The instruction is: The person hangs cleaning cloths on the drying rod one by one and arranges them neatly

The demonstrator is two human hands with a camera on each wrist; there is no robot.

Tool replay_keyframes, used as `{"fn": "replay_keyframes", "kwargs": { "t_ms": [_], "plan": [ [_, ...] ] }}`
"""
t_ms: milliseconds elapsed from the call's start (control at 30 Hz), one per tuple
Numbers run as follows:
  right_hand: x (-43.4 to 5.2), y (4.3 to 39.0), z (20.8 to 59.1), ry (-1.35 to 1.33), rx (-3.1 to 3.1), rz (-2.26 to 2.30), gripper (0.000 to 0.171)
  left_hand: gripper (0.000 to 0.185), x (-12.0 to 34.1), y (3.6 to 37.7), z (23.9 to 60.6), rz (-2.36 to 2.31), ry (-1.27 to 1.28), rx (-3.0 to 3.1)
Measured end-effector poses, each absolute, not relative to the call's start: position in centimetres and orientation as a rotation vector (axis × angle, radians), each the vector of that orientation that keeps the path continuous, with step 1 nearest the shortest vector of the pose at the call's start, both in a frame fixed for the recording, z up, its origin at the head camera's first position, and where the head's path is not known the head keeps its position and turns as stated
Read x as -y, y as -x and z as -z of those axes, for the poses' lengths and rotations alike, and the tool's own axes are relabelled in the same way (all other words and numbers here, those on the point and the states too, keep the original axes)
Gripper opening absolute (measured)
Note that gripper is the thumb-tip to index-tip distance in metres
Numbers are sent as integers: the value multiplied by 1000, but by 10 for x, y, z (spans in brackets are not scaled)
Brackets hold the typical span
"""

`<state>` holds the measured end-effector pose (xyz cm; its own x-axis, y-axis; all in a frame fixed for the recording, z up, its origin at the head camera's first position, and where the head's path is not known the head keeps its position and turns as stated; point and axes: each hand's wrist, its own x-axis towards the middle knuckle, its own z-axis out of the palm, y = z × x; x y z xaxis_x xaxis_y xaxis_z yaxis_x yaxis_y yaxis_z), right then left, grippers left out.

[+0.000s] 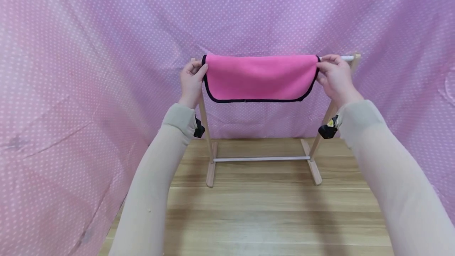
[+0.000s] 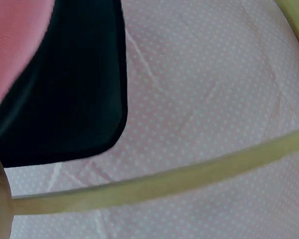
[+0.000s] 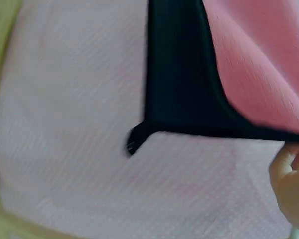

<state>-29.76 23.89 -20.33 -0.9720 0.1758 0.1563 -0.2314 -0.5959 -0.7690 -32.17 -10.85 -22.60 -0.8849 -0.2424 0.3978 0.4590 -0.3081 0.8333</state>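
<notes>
A pink cloth (image 1: 261, 76) with black edging and rounded lower corners hangs over the top of a small wooden rack (image 1: 207, 129). At its upper left edge my left hand (image 1: 191, 82) pinches the border, thumb in front. My right hand (image 1: 337, 79) pinches the upper right edge between thumb and fingers. Both wrist views show the cloth's black underside (image 2: 79, 89), and in the right wrist view a small black tab (image 3: 134, 139) sticks out at a corner. Most of the top bar is hidden by the cloth; a white end of the bar (image 1: 347, 58) shows at right.
Wooden feet (image 1: 211, 173) carry the rack on a wood-grain surface (image 1: 263, 212). A white lower bar (image 1: 261, 159) joins its two sides. Pink dotted fabric (image 1: 249, 11) hangs behind and on both sides.
</notes>
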Motion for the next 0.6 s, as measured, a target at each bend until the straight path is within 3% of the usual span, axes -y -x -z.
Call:
{"fn": "replay_keyframes", "kwargs": {
  "t_ms": [100,267,600],
  "plan": [
    [-240,296,211,-92,1395,-2613,18,5,111,320,228,2110,206,1641],
    [-239,296,213,-116,1459,-2523,17,20,115,319,232,1999,162,1778],
    [-235,295,189,-34,1651,-2195,19,26,117,318,234,1906,190,1842]
  ]
}}
